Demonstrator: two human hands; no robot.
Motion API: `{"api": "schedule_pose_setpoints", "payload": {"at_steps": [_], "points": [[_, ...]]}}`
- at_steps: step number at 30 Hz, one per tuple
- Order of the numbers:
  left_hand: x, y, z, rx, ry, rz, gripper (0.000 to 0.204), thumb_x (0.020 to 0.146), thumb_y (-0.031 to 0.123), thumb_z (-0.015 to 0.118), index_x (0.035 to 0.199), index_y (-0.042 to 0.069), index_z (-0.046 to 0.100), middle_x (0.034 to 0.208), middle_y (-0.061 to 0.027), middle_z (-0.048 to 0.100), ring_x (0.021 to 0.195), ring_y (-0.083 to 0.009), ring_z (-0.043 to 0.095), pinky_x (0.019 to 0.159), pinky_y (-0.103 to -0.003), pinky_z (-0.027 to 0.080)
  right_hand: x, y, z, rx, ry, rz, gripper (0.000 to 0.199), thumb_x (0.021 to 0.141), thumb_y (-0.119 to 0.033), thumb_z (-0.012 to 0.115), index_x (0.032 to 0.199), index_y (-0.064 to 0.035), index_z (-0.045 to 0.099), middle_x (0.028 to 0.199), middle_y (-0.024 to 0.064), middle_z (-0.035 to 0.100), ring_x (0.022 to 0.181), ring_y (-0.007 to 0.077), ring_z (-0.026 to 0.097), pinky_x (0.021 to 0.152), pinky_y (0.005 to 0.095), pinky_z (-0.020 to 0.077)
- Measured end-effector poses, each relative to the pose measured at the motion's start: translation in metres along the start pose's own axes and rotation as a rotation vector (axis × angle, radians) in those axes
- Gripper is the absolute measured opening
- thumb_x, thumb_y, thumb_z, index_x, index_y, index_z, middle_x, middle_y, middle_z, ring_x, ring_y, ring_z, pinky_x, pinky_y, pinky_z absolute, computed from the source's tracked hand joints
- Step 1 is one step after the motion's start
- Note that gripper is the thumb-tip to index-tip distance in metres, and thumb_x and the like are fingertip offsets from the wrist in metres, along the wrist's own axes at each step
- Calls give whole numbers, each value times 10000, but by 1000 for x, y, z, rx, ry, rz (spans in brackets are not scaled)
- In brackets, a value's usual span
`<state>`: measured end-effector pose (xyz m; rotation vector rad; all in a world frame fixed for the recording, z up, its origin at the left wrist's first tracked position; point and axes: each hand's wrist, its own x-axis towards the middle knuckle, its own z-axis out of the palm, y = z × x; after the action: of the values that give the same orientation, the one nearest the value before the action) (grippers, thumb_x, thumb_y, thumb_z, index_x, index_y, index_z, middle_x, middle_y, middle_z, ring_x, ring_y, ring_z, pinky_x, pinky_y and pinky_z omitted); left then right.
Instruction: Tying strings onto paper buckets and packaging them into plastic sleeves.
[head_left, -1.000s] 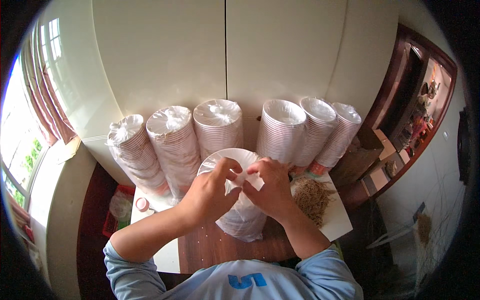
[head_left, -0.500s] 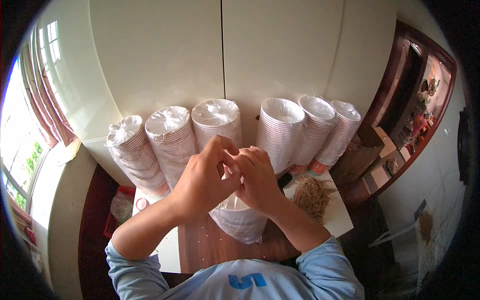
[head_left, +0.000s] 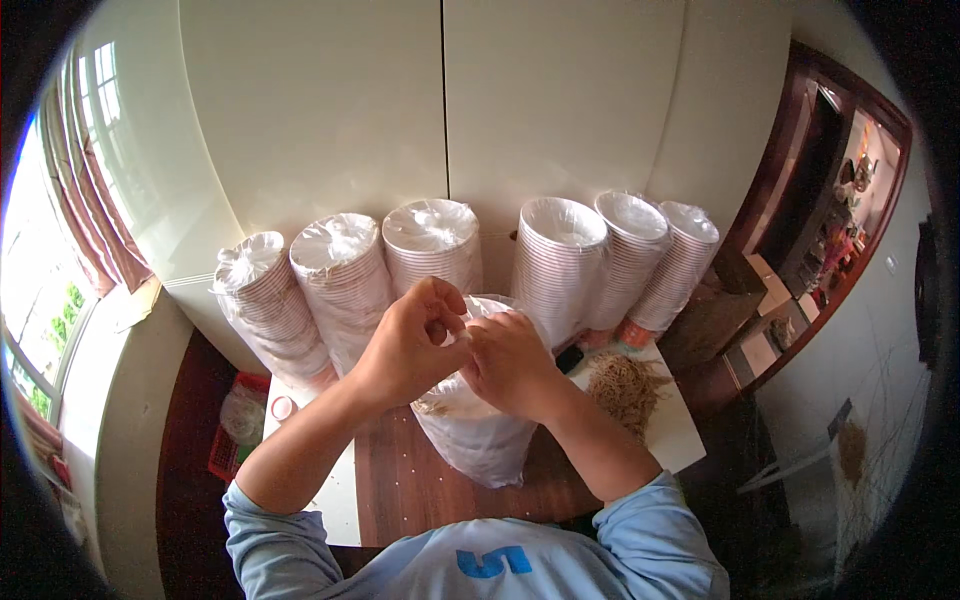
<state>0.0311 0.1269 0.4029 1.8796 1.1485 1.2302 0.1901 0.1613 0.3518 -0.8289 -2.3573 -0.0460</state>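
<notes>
wooden table (head_left: 420,490): bagged cup stack (head_left: 478,440) standing at centre. left hand (head_left: 405,345), right hand (head_left: 510,365): both pinched shut on the bag's gathered plastic at its top (thin film; a hard pull could tear it). behind: six wrapped cup stacks (head_left: 560,260).

A glossy cream panelled wall (head_left: 440,110) fills twelve o'clock, split by a vertical seam. At nine o'clock, a bright window (head_left: 40,300) with reddish-pink curtains (head_left: 85,190) lets in daylight. A dark wooden doorway frame (head_left: 800,230) stands at three o'clock. A brown wooden tabletop (head_left: 410,480) sits at six o'clock.
</notes>
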Motion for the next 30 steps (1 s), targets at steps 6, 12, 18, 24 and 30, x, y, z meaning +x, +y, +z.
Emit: {"api": "schedule_pose_setpoints", "payload": {"at_steps": [6, 12, 18, 24, 30], "points": [[1, -6, 1, -68, 1, 24, 240, 729, 8, 663, 888, 45, 487, 759, 23, 492, 628, -16, 400, 526, -179, 357, 0, 1, 0, -68, -88, -4, 218, 832, -229, 537, 860, -20, 595, 842, 140, 604, 865, 311, 581, 845, 465, 397], [3, 13, -18, 308, -126, -27, 366, 784, 164, 662, 1088, 5, 534, 937, -138, 601, 731, -196, 598, 667, -299, 487, -3, -6, -21, 141, 176, 47, 374, 798, -244, 635, 1073, -11, 539, 1028, 158, 598, 969, 334, 569, 885, 459, 391], [-12, 15, -30, 576, -11, 225, 414, 775, 130, 698, 1162, 68, 563, 1225, -153, 526, 1038, -286, 573, 860, -395, 487, -34, 7, -53, 128, 206, 141, 301, 808, -194, 666, 1064, -41, 625, 1178, 121, 578, 1129, 294, 521, 1011, 422, 347], [-17, -37, -6, 596, -325, 441, 422, 866, 338, 575, 1134, 13, 579, 1279, -178, 509, 1200, -340, 463, 1019, -457, 332, -50, 13, -39, 134, -52, 2, 219, 829, -227, 624, 980, -69, 645, 1099, 78, 602, 1116, 274, 515, 1012, 493, 303], [-21, -44, 2, 701, -434, 318, 493, 871, 426, 536, 1150, 21, 568, 1248, -186, 531, 1185, -311, 485, 1026, -491, 305, -54, 13, -30, 125, -31, -26, 253, 868, -292, 587, 918, -53, 652, 983, 69, 633, 1108, 264, 521, 1004, 495, 310]]}}
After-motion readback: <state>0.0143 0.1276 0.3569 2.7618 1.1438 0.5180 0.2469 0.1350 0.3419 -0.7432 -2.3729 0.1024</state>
